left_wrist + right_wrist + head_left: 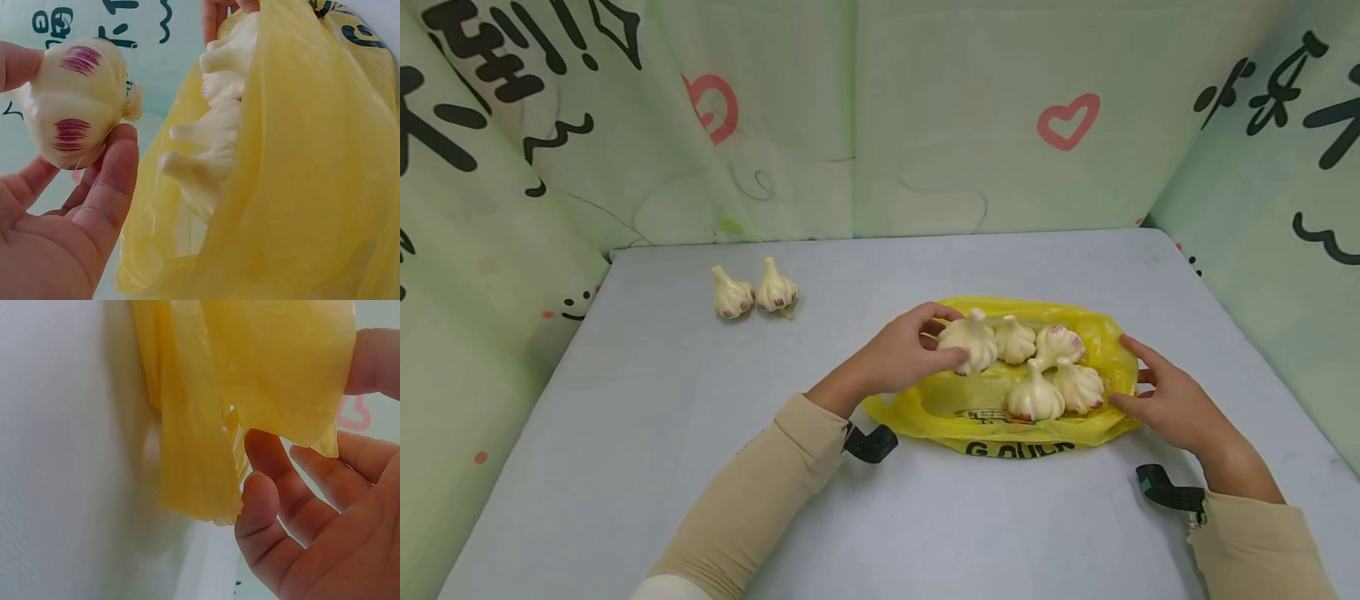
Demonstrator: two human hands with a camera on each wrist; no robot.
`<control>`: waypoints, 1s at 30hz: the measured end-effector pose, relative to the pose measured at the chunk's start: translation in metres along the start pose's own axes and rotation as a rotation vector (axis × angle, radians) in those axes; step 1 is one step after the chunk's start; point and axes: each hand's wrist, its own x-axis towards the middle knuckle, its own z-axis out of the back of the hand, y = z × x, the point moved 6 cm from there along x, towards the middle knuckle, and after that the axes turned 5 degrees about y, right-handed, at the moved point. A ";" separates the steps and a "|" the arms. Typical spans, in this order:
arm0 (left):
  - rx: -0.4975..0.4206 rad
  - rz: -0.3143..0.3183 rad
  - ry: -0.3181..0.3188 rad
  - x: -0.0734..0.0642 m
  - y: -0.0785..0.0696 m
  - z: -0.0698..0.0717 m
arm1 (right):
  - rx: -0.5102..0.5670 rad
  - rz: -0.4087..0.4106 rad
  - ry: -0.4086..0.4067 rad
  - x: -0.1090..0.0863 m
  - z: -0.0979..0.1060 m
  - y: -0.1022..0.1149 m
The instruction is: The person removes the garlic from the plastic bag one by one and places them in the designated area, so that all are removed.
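A pale green curtain (955, 100) with dark writing and pink hearts closes off the back and sides of a white table (625, 467). Toward the right of the table lies a yellow plastic bag (917, 423), its mouth facing up and black lettering (1018, 450) along its near side. At the bag's right end, the right hand (1180, 408) has its thumb and fingers spread apart, touching the plastic; no firm pinch shows. At the opposite end, the left hand (898, 358) pinches one garlic bulb (967, 343) between thumb and fingertips, over the left part of the bag's mouth. Four more bulbs (1036, 396) sit close together inside, toward the right, and a loose pair (777, 289) stands side by side near the table's far left. The step in hand seems to be carrying a single bulb across the bag's edge while the right hand steadies the far end; whether it goes in or out cannot be told. Either way, the next move seems to call for keeping the bulb's underside clear of the thin rim and the right hand's contact light, so the bag neither slides nor folds over.
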 end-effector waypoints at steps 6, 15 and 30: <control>-0.066 -0.004 -0.008 -0.002 0.000 0.005 | 0.003 0.009 0.000 0.000 0.000 0.000; -0.065 0.003 -0.023 -0.002 0.000 0.011 | 0.001 0.019 -0.004 0.002 0.000 -0.002; -0.124 0.044 -0.132 -0.008 0.003 0.037 | 0.003 0.021 -0.008 0.003 0.000 -0.002</control>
